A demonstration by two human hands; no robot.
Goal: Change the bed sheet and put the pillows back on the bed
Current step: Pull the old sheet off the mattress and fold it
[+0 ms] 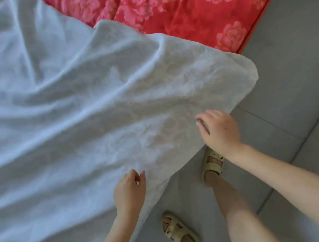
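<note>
Overhanging the red floral mattress (183, 11), the white sheet (75, 109) is pinched at its edge by the left hand (129, 190) and right hand (219, 129); pulled unevenly, its corner could be dragged onto the floor (296, 68).

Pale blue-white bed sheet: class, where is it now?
The bed sheet fills the head view's left and centre, overlapping the red floral bed cover; its near edge hangs over the grey tiled floor, with the left hand and right hand on it.

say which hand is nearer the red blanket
Right. The right hand is at the sheet edge, below the blanket corner; the left hand is lower along that edge, farther off.
</note>
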